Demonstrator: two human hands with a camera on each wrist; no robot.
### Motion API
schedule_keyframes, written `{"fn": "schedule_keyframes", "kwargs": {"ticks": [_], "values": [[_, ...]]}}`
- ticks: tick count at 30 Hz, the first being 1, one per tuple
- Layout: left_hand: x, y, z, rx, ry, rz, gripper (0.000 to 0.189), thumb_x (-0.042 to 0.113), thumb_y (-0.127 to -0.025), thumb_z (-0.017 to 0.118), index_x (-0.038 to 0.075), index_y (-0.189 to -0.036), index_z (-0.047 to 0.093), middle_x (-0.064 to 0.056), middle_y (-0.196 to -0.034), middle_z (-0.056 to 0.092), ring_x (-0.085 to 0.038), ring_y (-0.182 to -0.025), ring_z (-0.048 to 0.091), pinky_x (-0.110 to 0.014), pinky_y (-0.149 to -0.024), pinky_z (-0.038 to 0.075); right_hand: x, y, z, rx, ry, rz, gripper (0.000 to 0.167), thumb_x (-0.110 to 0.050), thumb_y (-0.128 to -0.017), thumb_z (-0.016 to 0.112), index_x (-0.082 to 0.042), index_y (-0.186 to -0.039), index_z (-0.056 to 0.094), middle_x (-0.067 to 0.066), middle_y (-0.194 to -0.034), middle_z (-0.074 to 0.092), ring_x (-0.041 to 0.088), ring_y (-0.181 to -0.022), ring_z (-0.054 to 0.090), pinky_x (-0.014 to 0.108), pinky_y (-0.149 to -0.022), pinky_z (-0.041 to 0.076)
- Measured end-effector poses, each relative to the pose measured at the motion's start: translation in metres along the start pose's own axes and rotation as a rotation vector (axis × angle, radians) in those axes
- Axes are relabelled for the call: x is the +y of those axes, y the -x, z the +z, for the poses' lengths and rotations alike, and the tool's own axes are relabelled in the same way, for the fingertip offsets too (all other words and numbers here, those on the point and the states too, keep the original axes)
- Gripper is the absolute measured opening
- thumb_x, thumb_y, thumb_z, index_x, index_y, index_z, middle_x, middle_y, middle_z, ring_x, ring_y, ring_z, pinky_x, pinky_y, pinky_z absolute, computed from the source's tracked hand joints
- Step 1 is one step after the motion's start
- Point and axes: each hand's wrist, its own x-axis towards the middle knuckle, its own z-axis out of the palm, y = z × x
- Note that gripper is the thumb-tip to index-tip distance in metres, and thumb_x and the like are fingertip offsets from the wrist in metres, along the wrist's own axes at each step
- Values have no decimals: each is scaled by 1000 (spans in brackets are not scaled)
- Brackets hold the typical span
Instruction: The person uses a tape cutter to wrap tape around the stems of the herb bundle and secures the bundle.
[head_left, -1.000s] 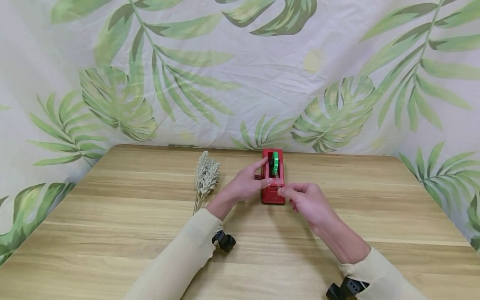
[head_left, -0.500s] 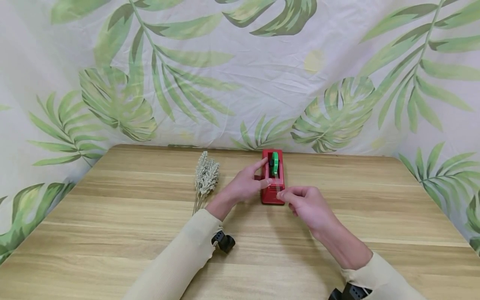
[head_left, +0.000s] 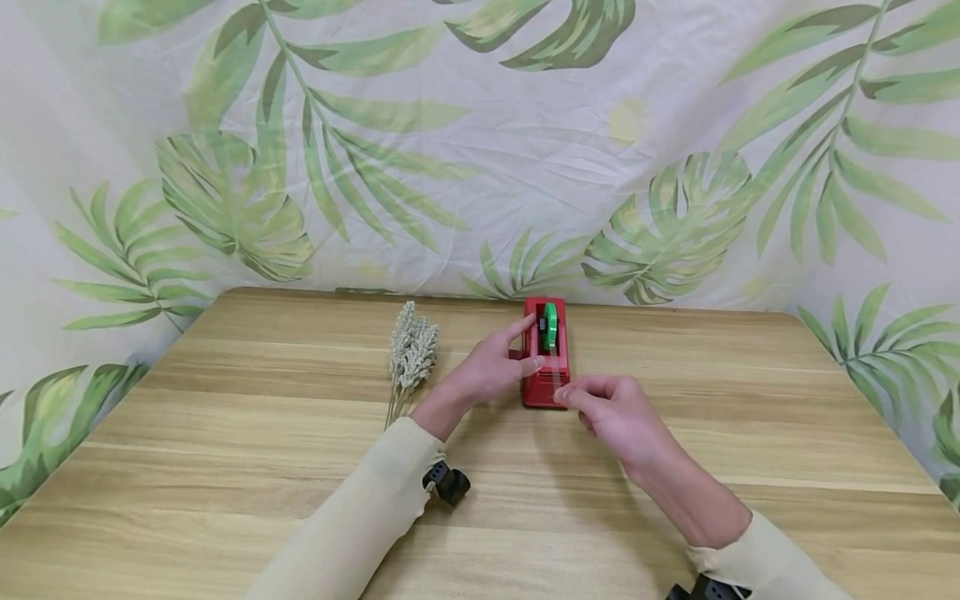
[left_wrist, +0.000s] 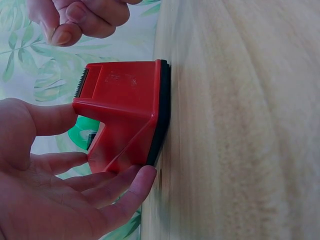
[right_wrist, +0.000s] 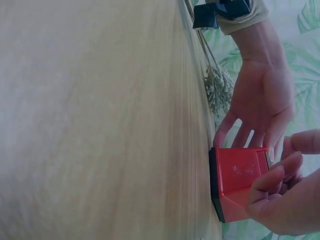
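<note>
A red tape dispenser (head_left: pixel 546 390) with a black base stands near the table's back edge. It carries a green tape roll (head_left: pixel 550 327). My left hand (head_left: pixel 491 367) rests against its left side, fingers extended. The left thumb touches the top of the front block, as the left wrist view also shows. My right hand (head_left: pixel 622 417) pinches the end of a clear tape strip (head_left: pixel 556 373) between thumb and index finger. The strip runs from the roll over the front block; its held end is mostly hidden by the fingertips. A serrated cutter (left_wrist: pixel 81 83) lines the dispenser's front top edge.
A bunch of pale dried flowers (head_left: pixel 414 354) lies on the wooden table (head_left: pixel 300 400), left of the left hand. Behind the table hangs a leaf-patterned cloth (head_left: pixel 420 167). Black wrist cameras sit on both sleeves.
My right hand has moved slightly toward me and down, drawing the tape end nearer the dispenser's front. The left hand and the dispenser have stayed in place.
</note>
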Motion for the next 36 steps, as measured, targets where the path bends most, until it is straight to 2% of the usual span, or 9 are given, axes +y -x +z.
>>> {"fn": "schedule_keyframes", "kwargs": {"ticks": [13, 22, 27, 32, 36], "values": [[-2, 0, -1, 2, -16, 14, 72, 13, -106, 64, 20, -169, 29, -20, -170, 38, -37, -141, 59, -48, -119, 46, 1, 4, -1, 1, 20, -14, 25, -16, -105, 63, 4, -116, 74, -5, -66, 42, 12, -61, 36, 27, -60, 31], [-1, 1, -1, 10, -18, 3, 73, 12, -106, 64, 21, -169, 29, -19, -171, 36, -37, -140, 59, -48, -122, 42, 3, 5, -1, -1, 19, -27, 25, -13, -105, 62, 5, -118, 73, -4, -73, 48, 11, -62, 37, 26, -59, 33], [-2, 0, 0, 14, -20, 0, 73, 13, -106, 64, 21, -169, 29, -18, -171, 35, -36, -143, 56, -48, -124, 39, 4, 6, -1, -1, 20, -22, 25, -15, -105, 63, 4, -117, 74, -5, -71, 45, 11, -62, 36, 27, -59, 32], [-2, -1, -1, 12, -20, 0, 73, 14, -106, 64, 21, -169, 28, -19, -170, 36, -37, -141, 58, -48, -122, 42, 5, 8, 0, 14, 45, -20, 24, -16, -103, 66, 3, -115, 75, -5, -73, 49, 12, -67, 40, 28, -65, 36], [-3, -1, -1, 12, -24, 0, 72, 14, -106, 63, 21, -169, 29, -20, -170, 38, -37, -140, 59, -48, -121, 44, 5, 10, 1, 16, 74, -34, 23, -16, -102, 67, 2, -113, 76, -4, -83, 59, 15, -79, 46, 30, -75, 41]]}}
